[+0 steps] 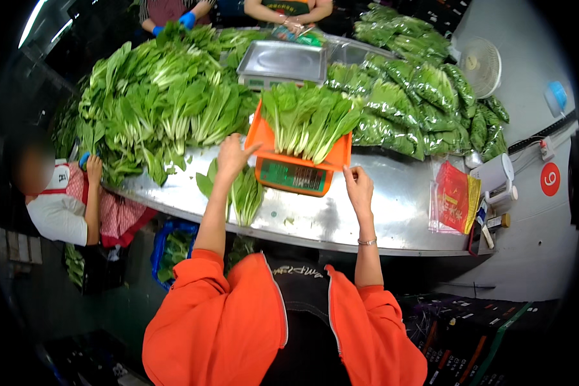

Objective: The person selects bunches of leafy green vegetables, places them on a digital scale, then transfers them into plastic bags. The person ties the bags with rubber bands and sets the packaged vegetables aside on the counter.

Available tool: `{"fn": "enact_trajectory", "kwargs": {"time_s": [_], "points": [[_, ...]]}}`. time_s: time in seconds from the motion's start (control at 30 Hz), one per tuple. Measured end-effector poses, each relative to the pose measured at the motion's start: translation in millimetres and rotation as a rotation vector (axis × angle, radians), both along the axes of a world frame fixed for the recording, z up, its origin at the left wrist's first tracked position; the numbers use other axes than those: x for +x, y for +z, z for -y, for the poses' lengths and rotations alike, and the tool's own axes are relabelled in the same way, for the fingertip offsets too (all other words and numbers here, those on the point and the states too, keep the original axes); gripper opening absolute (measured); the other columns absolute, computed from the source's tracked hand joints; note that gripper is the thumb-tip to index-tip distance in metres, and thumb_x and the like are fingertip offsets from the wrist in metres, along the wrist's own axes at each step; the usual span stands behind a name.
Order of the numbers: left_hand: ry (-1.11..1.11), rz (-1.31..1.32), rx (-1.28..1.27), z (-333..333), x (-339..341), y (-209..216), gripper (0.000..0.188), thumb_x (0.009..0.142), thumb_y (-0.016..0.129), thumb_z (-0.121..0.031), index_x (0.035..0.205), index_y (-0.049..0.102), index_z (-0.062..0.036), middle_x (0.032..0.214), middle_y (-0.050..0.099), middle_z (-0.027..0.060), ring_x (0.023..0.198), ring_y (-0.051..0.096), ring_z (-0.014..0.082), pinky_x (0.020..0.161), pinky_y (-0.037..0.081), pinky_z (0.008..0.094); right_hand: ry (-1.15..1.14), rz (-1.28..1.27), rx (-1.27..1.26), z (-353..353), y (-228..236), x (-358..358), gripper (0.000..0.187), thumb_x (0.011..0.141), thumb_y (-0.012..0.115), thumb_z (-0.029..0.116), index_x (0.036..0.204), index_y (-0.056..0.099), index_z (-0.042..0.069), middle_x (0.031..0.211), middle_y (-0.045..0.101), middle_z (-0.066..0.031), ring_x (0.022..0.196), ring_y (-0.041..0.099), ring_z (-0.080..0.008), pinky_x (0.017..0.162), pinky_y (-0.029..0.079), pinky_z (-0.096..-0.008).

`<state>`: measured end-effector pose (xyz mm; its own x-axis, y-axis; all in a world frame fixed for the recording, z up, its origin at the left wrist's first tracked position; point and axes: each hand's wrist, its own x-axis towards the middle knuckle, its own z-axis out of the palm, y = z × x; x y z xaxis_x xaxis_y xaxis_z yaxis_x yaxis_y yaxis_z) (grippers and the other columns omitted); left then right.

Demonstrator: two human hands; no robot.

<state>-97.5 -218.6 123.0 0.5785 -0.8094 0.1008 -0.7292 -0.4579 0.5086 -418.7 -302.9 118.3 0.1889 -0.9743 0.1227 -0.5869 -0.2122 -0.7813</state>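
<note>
An orange weighing scale with a dark green display panel stands on the metal table in front of me. Its orange tray holds a pile of leafy greens with pale stems. At the tray's left edge is my left hand, open, thumb stretched toward the rim. My right hand has its fingertips closed on the tray's near right corner. Below my left hand, a few loose greens lie on the table beside the scale.
A large heap of greens covers the table's left side. Bagged greens are stacked right, near a fan. Behind my scale stands another scale. Red and yellow bags lie right. Co-workers stand at left and across the table.
</note>
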Motion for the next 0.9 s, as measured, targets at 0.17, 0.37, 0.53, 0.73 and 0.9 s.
{"fn": "enact_trajectory", "kwargs": {"time_s": [0.17, 0.37, 0.53, 0.73, 0.9], "points": [[0.207, -0.016, -0.007, -96.2, 18.4, -54.4, 0.067, 0.073, 0.074, -0.041, 0.110, 0.050, 0.0093, 0.104, 0.051, 0.0265, 0.100, 0.049, 0.0415, 0.086, 0.042, 0.0453, 0.100, -0.123, 0.280, -37.6, -74.3, -31.9, 0.039, 0.085, 0.060, 0.037, 0.083, 0.064, -0.001, 0.075, 0.066, -0.0172, 0.071, 0.065, -0.0323, 0.066, 0.049, -0.0384], [0.248, -0.113, 0.043, -143.2, -15.9, -99.3, 0.072, 0.065, 0.081, -0.031, 0.109, 0.040, 0.0092, 0.102, 0.049, 0.0297, 0.096, 0.048, 0.0443, 0.084, 0.042, 0.0472, 0.294, -0.068, 0.294, -74.4, -98.6, 5.0, 0.037, 0.084, 0.059, 0.036, 0.084, 0.066, 0.000, 0.074, 0.066, -0.0187, 0.071, 0.065, -0.0336, 0.067, 0.051, -0.0387], [0.232, -0.159, 0.011, -140.8, -21.1, -112.7, 0.071, 0.063, 0.081, -0.020, 0.109, 0.036, 0.0088, 0.099, 0.053, 0.0330, 0.092, 0.054, 0.0475, 0.079, 0.045, 0.0466, 0.652, -0.134, 0.336, -107.1, -96.8, 87.6, 0.041, 0.083, 0.060, 0.040, 0.084, 0.066, 0.000, 0.073, 0.067, -0.0162, 0.069, 0.066, -0.0291, 0.063, 0.051, -0.0373], [0.334, -0.384, 0.001, -139.4, -12.0, -129.2, 0.067, 0.061, 0.081, -0.018, 0.110, 0.042, 0.0071, 0.088, 0.061, 0.0273, 0.087, 0.060, 0.0434, 0.075, 0.048, 0.0444, 0.651, -0.301, 0.257, -134.7, -109.0, 167.4, 0.047, 0.077, 0.065, 0.046, 0.089, 0.062, 0.000, 0.077, 0.066, -0.0170, 0.073, 0.064, -0.0366, 0.066, 0.050, -0.0444], [0.184, -0.627, -0.167, -148.2, 9.1, -124.6, 0.060, 0.068, 0.077, -0.009, 0.117, 0.044, 0.0016, 0.093, 0.062, 0.0175, 0.080, 0.064, 0.0253, 0.066, 0.051, 0.0345, 0.680, -0.024, 0.313, -147.9, -115.0, 195.4, 0.037, 0.076, 0.066, 0.031, 0.092, 0.053, 0.000, 0.075, 0.064, -0.0183, 0.072, 0.063, -0.0367, 0.064, 0.048, -0.0465]]}}
